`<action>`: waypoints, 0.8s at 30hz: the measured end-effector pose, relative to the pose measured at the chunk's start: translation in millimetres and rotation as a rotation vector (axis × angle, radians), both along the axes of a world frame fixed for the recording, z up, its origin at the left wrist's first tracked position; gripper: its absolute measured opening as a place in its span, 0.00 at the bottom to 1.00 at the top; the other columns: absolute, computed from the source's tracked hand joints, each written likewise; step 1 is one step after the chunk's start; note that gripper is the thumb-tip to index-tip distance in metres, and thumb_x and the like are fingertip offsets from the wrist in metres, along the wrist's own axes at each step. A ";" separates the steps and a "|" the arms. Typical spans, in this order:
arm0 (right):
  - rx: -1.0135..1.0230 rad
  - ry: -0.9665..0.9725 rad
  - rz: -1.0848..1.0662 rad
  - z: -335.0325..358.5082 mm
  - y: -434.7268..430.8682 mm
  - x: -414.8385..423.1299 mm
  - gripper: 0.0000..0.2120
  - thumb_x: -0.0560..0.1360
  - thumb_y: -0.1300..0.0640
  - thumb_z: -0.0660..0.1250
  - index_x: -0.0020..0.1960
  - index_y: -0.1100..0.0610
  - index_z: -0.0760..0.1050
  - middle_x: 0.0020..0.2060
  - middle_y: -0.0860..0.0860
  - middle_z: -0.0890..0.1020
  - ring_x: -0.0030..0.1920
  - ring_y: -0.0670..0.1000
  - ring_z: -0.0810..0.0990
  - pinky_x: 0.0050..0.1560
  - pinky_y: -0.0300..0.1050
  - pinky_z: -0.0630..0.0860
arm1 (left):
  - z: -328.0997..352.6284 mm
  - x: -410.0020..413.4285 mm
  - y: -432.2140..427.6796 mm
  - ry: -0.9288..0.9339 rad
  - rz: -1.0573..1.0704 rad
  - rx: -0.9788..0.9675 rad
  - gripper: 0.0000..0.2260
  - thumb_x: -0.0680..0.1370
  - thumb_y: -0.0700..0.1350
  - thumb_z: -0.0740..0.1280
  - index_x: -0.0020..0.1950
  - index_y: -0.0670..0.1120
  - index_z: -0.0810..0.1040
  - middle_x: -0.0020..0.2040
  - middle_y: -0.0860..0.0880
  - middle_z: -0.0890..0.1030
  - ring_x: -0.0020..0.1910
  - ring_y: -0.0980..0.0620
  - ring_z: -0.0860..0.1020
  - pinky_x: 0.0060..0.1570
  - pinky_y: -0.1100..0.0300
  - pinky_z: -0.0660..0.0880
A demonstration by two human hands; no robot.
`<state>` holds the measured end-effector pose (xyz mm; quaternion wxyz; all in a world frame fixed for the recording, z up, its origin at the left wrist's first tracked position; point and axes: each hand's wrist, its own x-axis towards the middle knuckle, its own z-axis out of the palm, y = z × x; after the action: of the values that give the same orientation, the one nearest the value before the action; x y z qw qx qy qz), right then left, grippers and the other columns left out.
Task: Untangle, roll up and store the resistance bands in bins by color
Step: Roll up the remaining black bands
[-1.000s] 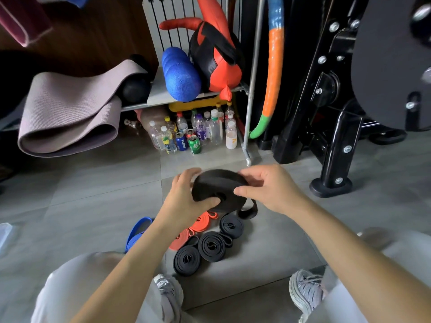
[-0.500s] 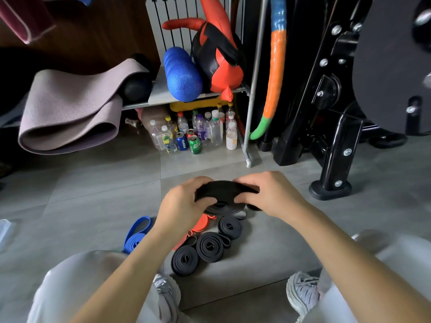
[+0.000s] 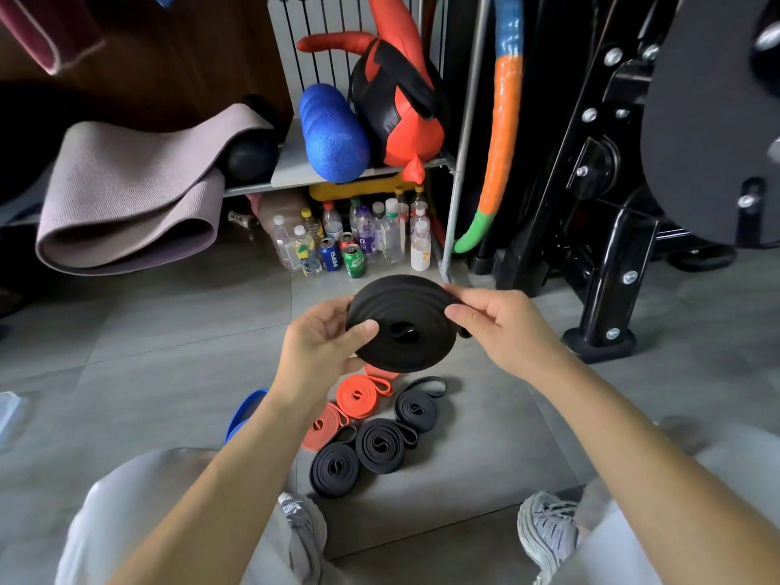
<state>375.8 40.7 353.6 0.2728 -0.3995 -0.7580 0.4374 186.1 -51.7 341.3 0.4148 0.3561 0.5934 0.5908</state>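
Centre frame, the black band roll has tipped up, seemingly fully wound, left hand and right hand fingers clamped on its rim, ready for storing.

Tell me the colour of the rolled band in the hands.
The rolled band is black; head view.
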 end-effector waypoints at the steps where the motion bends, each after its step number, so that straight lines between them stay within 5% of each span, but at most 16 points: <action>1: 0.043 -0.045 0.021 -2.1 -2.4 -2.1 0.19 0.78 0.60 0.64 0.68 0.56 0.70 0.60 0.47 0.79 0.55 0.35 0.76 0.56 0.26 0.69 | -0.7 -1.2 -0.4 -0.027 0.004 -0.005 0.12 0.74 0.34 0.67 0.49 0.50 0.77 0.40 0.56 0.84 0.38 0.58 0.82 0.34 0.63 0.78; 4: 0.118 -0.166 0.036 -10.2 -9.8 -6.1 0.24 0.77 0.55 0.65 0.72 0.53 0.64 0.65 0.48 0.75 0.64 0.43 0.73 0.59 0.36 0.70 | -3.4 -3.1 -1.3 -0.057 0.000 -0.033 0.10 0.75 0.35 0.67 0.52 0.48 0.77 0.41 0.55 0.85 0.38 0.57 0.82 0.32 0.64 0.78; 9: 0.227 -0.262 -0.091 -17.4 -15.2 -10.6 0.20 0.72 0.50 0.70 0.61 0.56 0.72 0.51 0.52 0.81 0.53 0.53 0.79 0.51 0.48 0.75 | -9.2 2.3 -1.7 -0.078 -0.007 -0.083 0.10 0.74 0.36 0.68 0.53 0.47 0.78 0.42 0.53 0.84 0.39 0.57 0.82 0.33 0.61 0.79; 13: 0.480 -0.381 -0.147 -16.4 -17.2 -20.4 0.24 0.66 0.46 0.74 0.55 0.61 0.77 0.55 0.55 0.78 0.54 0.58 0.76 0.51 0.52 0.76 | -5.7 3.5 -1.1 -0.081 0.020 -0.104 0.11 0.75 0.37 0.69 0.55 0.45 0.77 0.42 0.51 0.83 0.35 0.59 0.82 0.29 0.63 0.77; 16: 0.567 -0.505 -0.180 -8.5 -14.9 -31.8 0.23 0.66 0.42 0.73 0.50 0.59 0.76 0.49 0.54 0.74 0.51 0.57 0.74 0.46 0.49 0.74 | -0.7 2.9 0.2 -0.088 0.045 -0.099 0.11 0.75 0.38 0.69 0.56 0.45 0.77 0.42 0.52 0.83 0.35 0.59 0.82 0.28 0.64 0.76; 21: 0.607 -0.703 -0.104 5.0 6.6 -47.2 0.28 0.69 0.39 0.69 0.62 0.55 0.69 0.54 0.54 0.75 0.54 0.58 0.76 0.41 0.46 0.70 | 4.1 0.7 12.6 0.012 0.057 -0.045 0.08 0.74 0.37 0.70 0.50 0.49 0.77 0.39 0.53 0.82 0.32 0.60 0.81 0.28 0.65 0.76; 24: 0.557 -0.735 0.005 6.7 34.6 -56.6 0.25 0.68 0.39 0.68 0.56 0.55 0.69 0.51 0.53 0.77 0.51 0.58 0.78 0.39 0.46 0.69 | 2.6 -4.6 25.8 0.042 0.069 -0.068 0.07 0.75 0.41 0.69 0.52 0.48 0.77 0.40 0.52 0.82 0.34 0.60 0.81 0.30 0.61 0.78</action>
<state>319.2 75.3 360.3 0.0818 -0.4378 -0.8941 0.0467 181.5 -25.9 343.9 0.3933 0.3333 0.6339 0.5766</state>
